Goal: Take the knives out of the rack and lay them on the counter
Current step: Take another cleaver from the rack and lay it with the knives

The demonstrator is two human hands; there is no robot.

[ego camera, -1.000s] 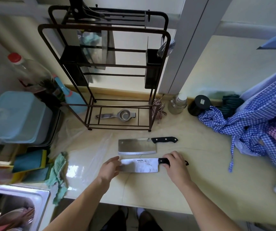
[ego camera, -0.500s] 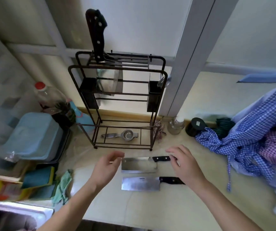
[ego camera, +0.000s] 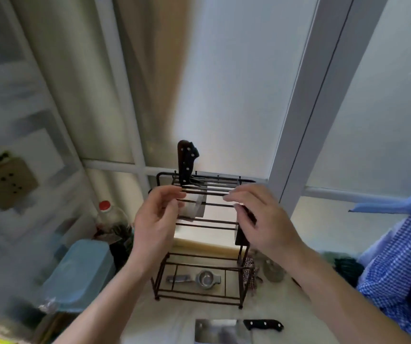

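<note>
Both hands raised in front of the upper rails of the rack [ego camera: 199, 297], a dark thin-rod wire frame standing on the pale glossy desk [ego camera: 179, 316]. Left hand [ego camera: 156, 220]: fingers loosely curled, thumb and forefinger close together near the top front rail; contact with the rail cannot be told through the blur. Right hand [ego camera: 261, 217]: fingers slightly spread and bent, tips at the same rail, holding nothing visible. One knife [ego camera: 187, 162] stands upright in the rack's top slots, black riveted handle up, its flat steel blade showing behind the rails. A cleaver [ego camera: 224, 332], broad rectangular steel blade with black riveted handle, lies flat on the desk in front of the rack. A metal strainer [ego camera: 208, 279] lies on the rack's bottom shelf.
</note>
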